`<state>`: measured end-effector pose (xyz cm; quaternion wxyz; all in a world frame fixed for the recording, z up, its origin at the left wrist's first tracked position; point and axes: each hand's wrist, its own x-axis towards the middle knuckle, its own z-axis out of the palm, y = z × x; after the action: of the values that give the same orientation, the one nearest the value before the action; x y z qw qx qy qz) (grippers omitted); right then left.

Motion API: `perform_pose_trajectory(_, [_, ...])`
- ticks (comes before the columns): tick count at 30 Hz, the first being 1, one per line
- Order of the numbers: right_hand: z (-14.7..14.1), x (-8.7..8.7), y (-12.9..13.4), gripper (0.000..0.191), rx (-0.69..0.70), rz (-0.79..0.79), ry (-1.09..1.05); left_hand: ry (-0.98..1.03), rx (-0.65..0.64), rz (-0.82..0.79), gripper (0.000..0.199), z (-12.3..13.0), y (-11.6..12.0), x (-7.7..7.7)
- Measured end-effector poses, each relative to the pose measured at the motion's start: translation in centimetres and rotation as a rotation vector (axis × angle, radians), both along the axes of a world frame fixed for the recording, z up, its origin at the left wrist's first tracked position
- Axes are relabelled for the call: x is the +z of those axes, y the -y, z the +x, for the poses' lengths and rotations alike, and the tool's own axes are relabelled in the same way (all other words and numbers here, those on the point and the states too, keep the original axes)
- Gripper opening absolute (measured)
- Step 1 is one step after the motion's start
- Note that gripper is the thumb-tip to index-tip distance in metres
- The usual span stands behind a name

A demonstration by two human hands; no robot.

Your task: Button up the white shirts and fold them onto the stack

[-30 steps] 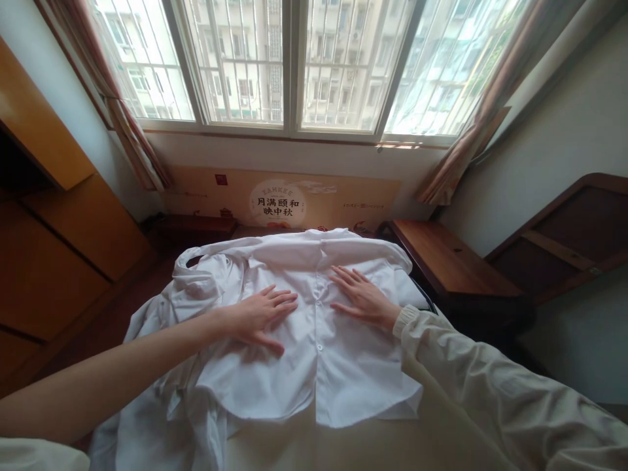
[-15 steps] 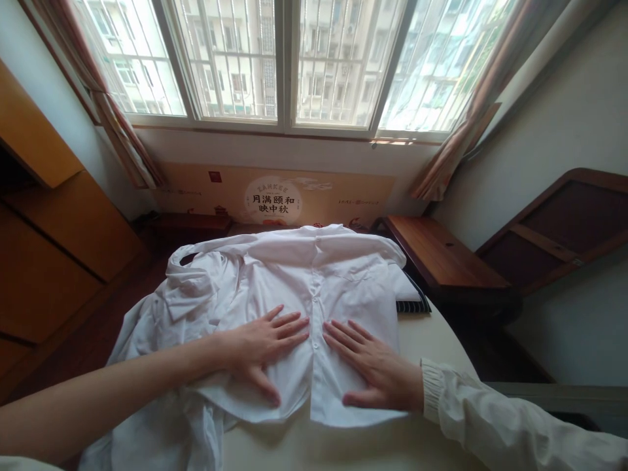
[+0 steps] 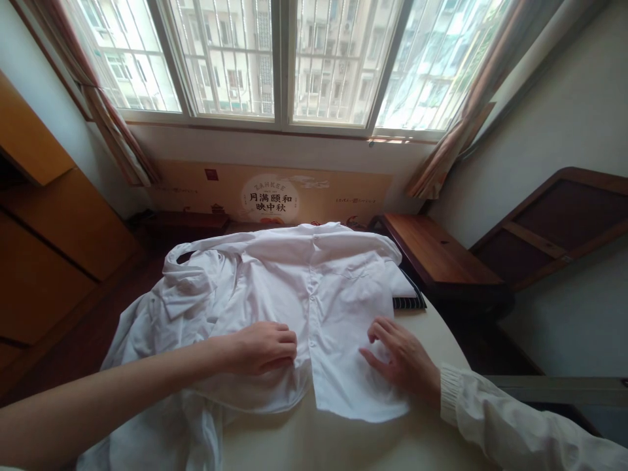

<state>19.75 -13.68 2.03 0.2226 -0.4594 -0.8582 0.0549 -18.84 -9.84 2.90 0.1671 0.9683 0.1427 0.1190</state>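
At far left stands an orange-brown cabinet [image 3: 46, 248] with dark seams between its panels. Next, a pinkish left curtain [image 3: 110, 134] hangs gathered beside a broad, barred window [image 3: 280, 65], with pale apartment buildings outside. Below the window, a cream banner [image 3: 318, 196] bears dark Chinese characters in a pale circle.

In front, crumpled white cloth [image 3: 140, 347] lies bunched along the left side of a pale, rounded tabletop [image 3: 275, 445]; where it parts from the shirt is unclear. A bare forearm crosses it to the left hand [image 3: 269, 347], set palm down over the left half of the white shirt [image 3: 343, 320]. Its fingers are bent and close together, their tips turned under, so whether they grip any fabric cannot be told.

The shirt lies spread across the middle of the tabletop, its button line running away from the viewer, its lower hem nearest. At its right edge is the right hand [image 3: 405, 360], loosely curved, thumb apart from the fingers, holding nothing visible. A pale sleeve [image 3: 515, 412] with a gathered cuff covers that wrist.

Beyond this hand, dark striped cloth [image 3: 410, 303] peeks from under white fabric. Further right are a reddish-brown side table [image 3: 436, 252], the right curtain [image 3: 436, 167] and a tilted wooden panel [image 3: 534, 242] near the wall.
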Motion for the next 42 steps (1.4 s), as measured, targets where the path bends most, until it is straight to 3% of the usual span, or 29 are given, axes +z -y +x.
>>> perform_pose_trajectory(3, [1.6, 0.5, -0.8, 0.034, -0.290, -0.089, -0.068, 0.130, 0.202, -0.384, 0.023, -0.3, -0.8, 0.6])
perform_pose_trajectory(7, [2.7, 1.4, -2.2, 0.050, -0.589, -0.406, -0.223, 0.331, 0.473, -0.790, 0.038, -0.4, -2.6, 1.3])
perform_pose_trajectory(11, [2.3, 2.2, -2.8, 0.044, -0.542, -0.704, -0.411, 0.473, 0.515, -1.019, 0.039, -0.8, -4.3, 0.5])
perform_pose_trajectory(14, [1.6, 3.3, -2.8, 0.034, -0.489, -0.950, -0.799, 0.482, 0.469, -1.146, 0.042, -1.1, -4.6, 0.1])
perform_pose_trajectory(16, [1.3, 4.0, -2.8, 0.029, -0.483, -0.991, -1.063, 0.450, 0.429, -1.169, 0.043, -1.1, -4.3, 0.3])
perform_pose_trajectory(19, [1.3, 4.7, -3.0, 0.030, -0.496, -0.975, -1.262, 0.332, 0.363, -1.053, 0.039, -0.9, -3.5, 1.2])
perform_pose_trajectory(23, [2.6, 4.9, -3.6, 0.036, -0.551, -0.930, -1.212, 0.149, 0.175, -0.702, 0.027, -0.1, -2.3, 2.1])
perform_pose_trajectory(26, [4.6, 5.2, -4.0, 0.048, -0.510, -0.931, -0.949, 0.135, 0.072, -0.483, 0.019, 0.4, -1.6, 2.3])
perform_pose_trajectory(30, [7.4, 5.5, -4.1, 0.063, -0.385, -1.096, -0.480, 0.144, 0.048, -0.394, 0.018, 0.2, -1.3, 2.5])
perform_pose_trajectory(33, [8.6, 4.9, -4.0, 0.073, -0.334, -1.178, -0.295, 0.143, 0.146, -0.226, 0.032, -0.6, -1.9, 2.2])
perform_pose_trajectory(36, [8.9, 4.5, -4.6, 0.077, -0.342, -1.204, -0.108, 0.074, 0.261, -0.024, 0.059, -1.7, -3.0, 1.6])
perform_pose_trajectory(39, [8.4, 5.9, -6.2, 0.074, -0.397, -1.247, 0.126, -0.054, 0.254, 0.096, 0.081, -2.7, -3.7, 1.0])
perform_pose_trajectory(42, [6.9, 8.6, -8.6, 0.071, -0.389, -1.140, 0.259, -0.123, 0.178, 0.161, 0.081, -3.4, -3.5, 0.9])
